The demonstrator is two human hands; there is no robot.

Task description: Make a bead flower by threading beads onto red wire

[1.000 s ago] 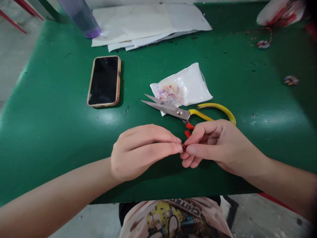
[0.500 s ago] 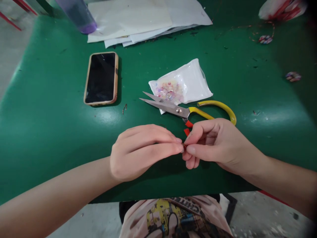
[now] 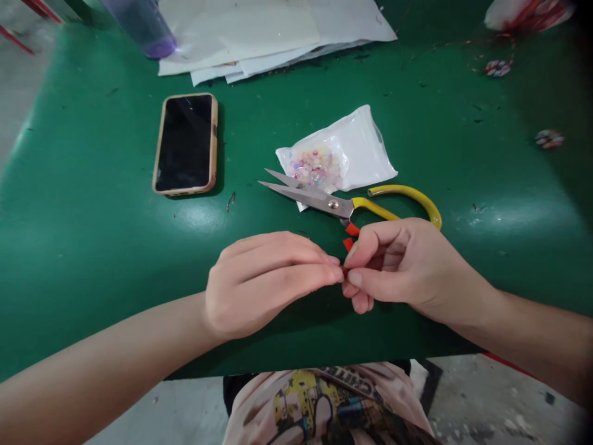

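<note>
The green table (image 3: pixel 92 204) fills most of the view. Its near edge runs at 6 o'clock under both forearms, and its left edge slants away at 9 to 10 o'clock.

The left hand (image 3: pixel 259 284) and right hand (image 3: pixel 407 266) meet fingertip to fingertip above the near part of the table. Each is curled nearly closed, with thumb and forefinger pressed together in a pinch. A tiny red piece (image 3: pixel 345 270) is caught between the two pinches. It sits at 3 o'clock of the left hand and 9 o'clock of the right, mostly hidden by the fingertips, so its shape cannot be told.

Counted from the hands:
- One stack of white papers (image 3: pixel 259 31) lies far off at 12 o'clock.
- One phone (image 3: pixel 185 143) lies face up with a dark screen at 10 o'clock.
- One clear bag (image 3: pixel 356 145) with pale beads inside lies at 12 o'clock.
- One pair of scissors (image 3: pixel 324 201) with yellow handles lies just beyond the right hand. Its blades are slightly parted and point to 9 o'clock, resting on the bag's corner.
- One purple cup (image 3: pixel 143 28) stands at 11 o'clock beside the papers.
- One white and red bundle (image 3: pixel 523 12) sits at the far corner at 1 o'clock.
- Two small bead clusters lie well apart at 2 o'clock, one (image 3: pixel 498 67) farther than the other (image 3: pixel 549 138).
- One bent bit of wire (image 3: pixel 230 200) lies between the phone and the scissors.

Bare green surface lies open at 9 o'clock of the left hand, below the phone, and at 3 o'clock of the right hand, past the scissors' handle. The room at 12 o'clock is tight, because the scissors' handle lies right against the right knuckles.
</note>
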